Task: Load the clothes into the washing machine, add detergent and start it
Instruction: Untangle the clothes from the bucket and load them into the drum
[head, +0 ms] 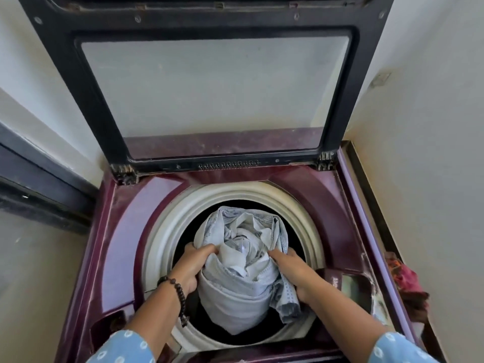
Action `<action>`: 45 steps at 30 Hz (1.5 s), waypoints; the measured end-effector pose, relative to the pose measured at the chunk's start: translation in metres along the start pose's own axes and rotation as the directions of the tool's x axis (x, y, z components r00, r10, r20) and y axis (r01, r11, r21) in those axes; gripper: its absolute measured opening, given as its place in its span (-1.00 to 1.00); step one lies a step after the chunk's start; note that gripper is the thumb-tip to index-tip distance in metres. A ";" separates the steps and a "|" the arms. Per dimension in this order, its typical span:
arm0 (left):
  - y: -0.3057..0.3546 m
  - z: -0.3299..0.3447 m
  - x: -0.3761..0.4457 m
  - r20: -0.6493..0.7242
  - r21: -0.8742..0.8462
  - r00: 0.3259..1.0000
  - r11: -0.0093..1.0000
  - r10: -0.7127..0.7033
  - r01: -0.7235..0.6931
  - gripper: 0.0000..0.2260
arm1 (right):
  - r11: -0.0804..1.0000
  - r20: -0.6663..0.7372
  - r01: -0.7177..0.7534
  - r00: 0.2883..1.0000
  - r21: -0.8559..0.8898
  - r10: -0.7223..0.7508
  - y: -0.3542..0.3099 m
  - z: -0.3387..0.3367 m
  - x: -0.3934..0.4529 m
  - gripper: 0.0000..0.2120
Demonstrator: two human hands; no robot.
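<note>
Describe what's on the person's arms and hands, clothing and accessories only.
Both forearms are bare below light blue sleeves printed with small white ring-like marks; the right sleeve matches. The left wrist carries a dark beaded bracelet, round beads with a short strand hanging below the wrist. The left hand and right hand wear no gloves; no rings or watch are visible.

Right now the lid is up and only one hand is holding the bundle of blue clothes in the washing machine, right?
Not quite. Both hands hold it: the left hand and the right hand each grip a side of the bundle of blue clothes. The head view shows this. The lid is up, and the bundle sits in the washing machine.
</note>
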State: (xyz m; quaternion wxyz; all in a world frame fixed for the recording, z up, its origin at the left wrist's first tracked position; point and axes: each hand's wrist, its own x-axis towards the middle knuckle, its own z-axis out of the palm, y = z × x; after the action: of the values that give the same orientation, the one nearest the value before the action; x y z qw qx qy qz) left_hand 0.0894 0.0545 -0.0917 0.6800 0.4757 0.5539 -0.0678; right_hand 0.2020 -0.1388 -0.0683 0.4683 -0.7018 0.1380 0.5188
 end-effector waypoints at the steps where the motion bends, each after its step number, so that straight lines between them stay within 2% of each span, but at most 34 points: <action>1: 0.000 0.004 0.006 0.004 -0.018 1.000 1.000 0.000 0.001 -0.27 | 1.000 -0.028 0.005 1.000 -0.001 -0.005 -0.001 -0.001 0.004 -0.43; 4: 0.001 0.019 0.024 0.007 -0.066 1.000 0.997 0.028 -0.028 -0.31 | 0.998 -0.108 0.061 0.992 -0.022 -0.063 -0.009 -0.002 0.010 -0.49; 8: 0.003 0.044 0.026 0.178 -0.021 0.984 0.999 -0.032 0.036 -0.66 | 0.986 -0.137 0.140 0.979 -0.088 -0.151 -0.009 -0.001 0.016 -0.46; 13: -0.009 0.062 0.034 0.198 0.240 0.980 0.970 -0.010 -0.039 -0.52 | 0.975 -0.069 0.149 0.984 -0.167 -0.163 -0.007 0.001 0.010 -0.38; 19: -0.016 0.063 0.033 0.191 0.486 0.975 0.852 0.116 -0.197 -0.54 | 0.940 -0.012 0.215 0.974 -0.265 -0.226 -0.006 0.005 0.007 -0.38; 20: -0.016 0.063 0.031 0.206 0.549 0.969 0.803 0.136 -0.230 -0.55 | 0.932 -0.001 0.221 0.973 -0.286 -0.231 -0.005 0.006 0.006 -0.39; 21: -0.017 0.063 0.028 0.237 0.639 0.957 0.714 0.170 -0.285 -0.57 | 0.926 0.010 0.229 0.972 -0.301 -0.237 -0.004 0.006 0.007 -0.40; 22: -0.016 0.062 0.024 0.291 0.748 0.936 0.563 0.198 -0.351 -0.59 | 0.921 0.017 0.231 0.971 -0.313 -0.238 -0.004 0.006 0.006 -0.43; 24: -0.014 0.062 0.015 0.415 0.876 0.880 0.160 0.231 -0.456 -0.61 | 0.911 0.018 0.246 0.967 -0.331 -0.254 -0.004 0.006 0.002 -0.48; 25: -0.014 0.062 0.012 0.467 0.877 0.855 0.006 0.227 -0.481 -0.63 | 0.909 0.018 0.251 0.965 -0.334 -0.260 -0.005 0.005 0.001 -0.51; 26: -0.014 0.064 0.010 0.490 0.871 0.848 -0.066 0.201 -0.488 -0.64 | 0.907 0.022 0.259 0.963 -0.333 -0.268 -0.007 0.004 -0.001 -0.53; 29: -0.013 0.070 0.003 0.501 0.863 0.854 -0.153 0.140 -0.481 -0.64 | 0.905 0.029 0.287 0.956 -0.316 -0.293 -0.006 0.001 -0.007 -0.59; 33: -0.009 0.075 -0.007 0.482 0.867 0.871 -0.194 0.094 -0.459 -0.62 | 0.897 0.041 0.313 0.948 -0.312 -0.316 -0.002 0.001 -0.015 -0.64; 37: -0.004 0.081 -0.018 0.465 0.867 0.879 -0.251 0.105 -0.429 -0.60 | 0.886 0.039 0.354 0.932 -0.300 -0.359 0.000 0.000 -0.020 -0.71; 40: 0.001 0.093 -0.029 0.442 0.858 0.889 -0.344 0.119 -0.380 -0.59 | 0.864 0.044 0.396 0.914 -0.310 -0.403 0.000 -0.003 -0.028 -0.78; 45: 0.008 0.109 -0.051 0.437 0.849 0.886 -0.395 0.154 -0.351 -0.65 | 0.837 0.053 0.458 0.884 -0.300 -0.464 0.002 -0.008 -0.046 -0.87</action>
State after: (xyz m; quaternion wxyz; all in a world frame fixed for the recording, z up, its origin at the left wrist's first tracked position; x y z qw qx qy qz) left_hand 0.1502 -0.0418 -0.0524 0.0396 0.9294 0.0970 -0.3538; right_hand 0.1861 -0.1598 -0.0301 0.4641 -0.7834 -0.1114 0.3982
